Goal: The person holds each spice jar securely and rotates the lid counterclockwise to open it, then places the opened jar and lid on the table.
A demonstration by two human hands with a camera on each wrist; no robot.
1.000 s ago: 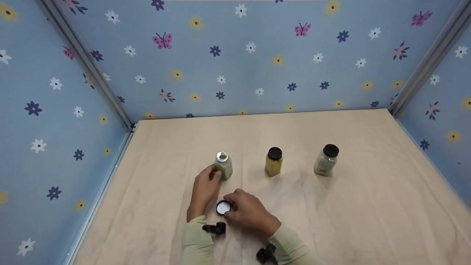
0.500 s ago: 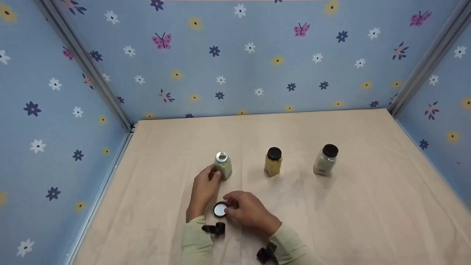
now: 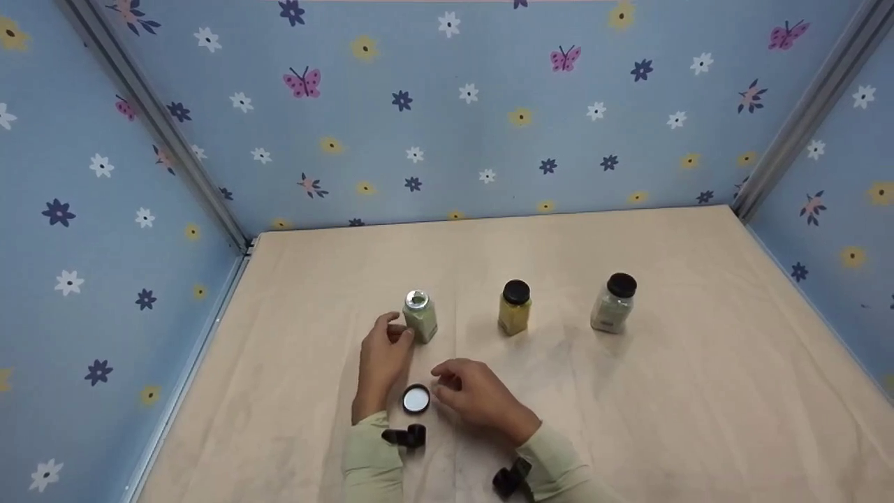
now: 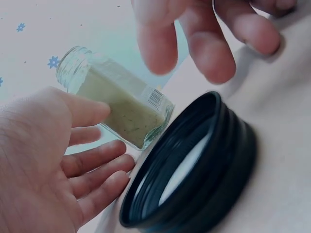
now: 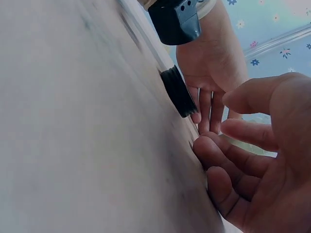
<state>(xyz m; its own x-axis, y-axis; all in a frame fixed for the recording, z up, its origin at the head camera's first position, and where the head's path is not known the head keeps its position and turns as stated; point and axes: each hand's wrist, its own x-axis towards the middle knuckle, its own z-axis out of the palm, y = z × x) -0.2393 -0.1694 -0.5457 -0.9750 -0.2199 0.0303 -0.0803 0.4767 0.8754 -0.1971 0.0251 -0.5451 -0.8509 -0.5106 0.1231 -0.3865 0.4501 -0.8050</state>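
Observation:
An uncapped glass jar (image 3: 420, 323) of pale green powder stands upright on the table, its rim bare; a barcode shows on it in the left wrist view. Beside its left side is my left hand (image 3: 382, 356), fingers loosely spread and not wrapped round the glass. A black screw lid (image 3: 416, 399) with a white liner lies on the cloth, inner side up, between my wrists. Just right of the lid, my right hand (image 3: 482, 398) holds nothing, its fingers loosely bent and apart from the lid. In the right wrist view the lid (image 5: 179, 91) appears edge-on.
A jar of yellow powder (image 3: 515, 311) with a black lid stands right of the uncapped jar. Farther right is a larger clear jar (image 3: 612, 307), black-lidded, with pale contents. Blue flowered panels (image 3: 447, 133) wall the cloth-covered table (image 3: 684, 391) at the back and sides.
My right hand has let go of the lid, which now lies on the cloth, and has drawn slightly right. My left fingers have loosened from the green jar.

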